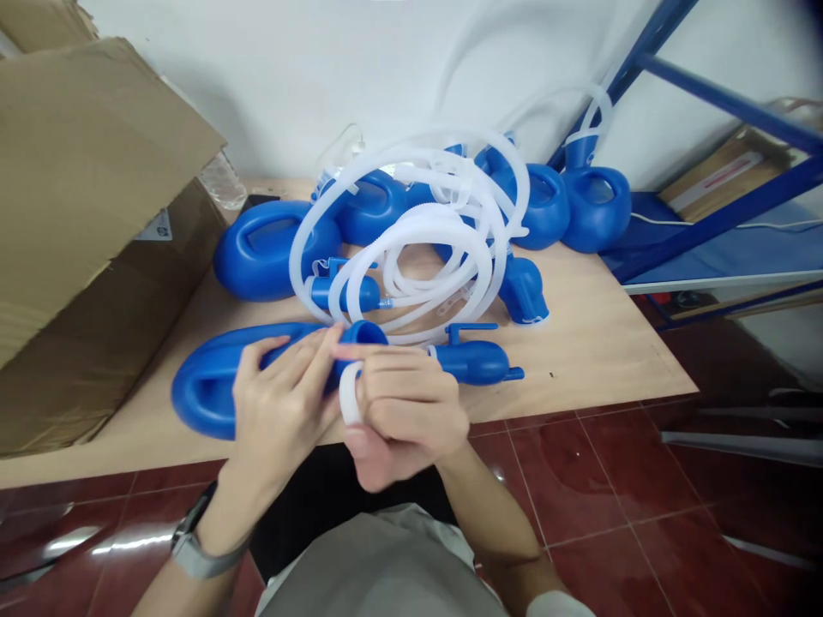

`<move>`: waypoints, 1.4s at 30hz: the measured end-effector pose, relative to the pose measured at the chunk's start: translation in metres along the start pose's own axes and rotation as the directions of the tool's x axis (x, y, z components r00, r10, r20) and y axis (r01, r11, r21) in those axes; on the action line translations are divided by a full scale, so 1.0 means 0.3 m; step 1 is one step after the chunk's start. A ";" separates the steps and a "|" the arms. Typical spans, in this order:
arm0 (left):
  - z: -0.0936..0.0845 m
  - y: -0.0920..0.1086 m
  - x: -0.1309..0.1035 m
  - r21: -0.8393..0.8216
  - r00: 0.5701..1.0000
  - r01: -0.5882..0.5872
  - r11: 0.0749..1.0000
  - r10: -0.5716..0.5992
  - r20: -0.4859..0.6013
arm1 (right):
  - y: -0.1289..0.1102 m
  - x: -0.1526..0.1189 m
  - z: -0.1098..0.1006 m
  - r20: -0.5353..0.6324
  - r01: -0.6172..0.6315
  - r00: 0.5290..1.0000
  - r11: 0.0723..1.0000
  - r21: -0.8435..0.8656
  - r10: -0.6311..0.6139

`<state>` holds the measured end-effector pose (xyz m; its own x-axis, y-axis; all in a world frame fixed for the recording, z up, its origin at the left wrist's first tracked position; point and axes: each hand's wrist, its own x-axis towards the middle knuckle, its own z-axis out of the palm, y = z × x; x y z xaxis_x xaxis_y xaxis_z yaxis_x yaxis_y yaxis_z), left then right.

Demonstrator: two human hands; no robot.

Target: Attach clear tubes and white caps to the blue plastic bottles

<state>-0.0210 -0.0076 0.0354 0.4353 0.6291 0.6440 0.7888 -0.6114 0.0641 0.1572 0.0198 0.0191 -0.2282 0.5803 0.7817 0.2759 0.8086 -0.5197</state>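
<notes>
A blue plastic bottle with a moulded handle [199,386] lies on its side along the table's front, its round mouth facing right. Around its neck end is my left hand [276,394], fingers wrapped and closed on it. My right hand [408,403] is closed too, pinching a white plastic ring [351,392] between thumb and curled fingers, right beside the bottle's neck. Whether the ring touches the neck is hidden by the fingers. Just past the right hand lies a blue spouted cap piece [476,362] with a flat lever arm.
Coiled white corrugated tubes [411,231] cover the table's middle. More blue bottles [276,248] stand or lie behind them, along the wall. A cardboard box [96,223] takes up the left side. On the right rises a blue metal rack [726,98]; the table [617,343] ends near it.
</notes>
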 end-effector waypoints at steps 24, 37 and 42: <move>0.024 0.029 0.054 0.056 0.994 -0.107 0.993 0.105 0.037 | 0.007 -0.055 -0.105 -0.104 -0.001 0.995 0.997 -0.081 -0.007; 0.026 0.032 0.056 0.089 0.989 -0.147 0.985 0.146 0.023 | -0.015 -0.171 0.055 -0.216 -0.132 0.974 0.953 -0.274 0.073; 0.023 0.030 0.058 0.082 0.984 -0.179 0.980 0.180 0.002 | -0.011 -0.165 0.063 -0.279 -0.106 0.960 0.950 -0.294 0.021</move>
<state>-0.0032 0.0012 0.0418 0.5710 0.5101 0.6433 0.7309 -0.6727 -0.1155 0.1499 -0.0098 -0.0244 0.0470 0.5474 0.8355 0.5606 0.6779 -0.4757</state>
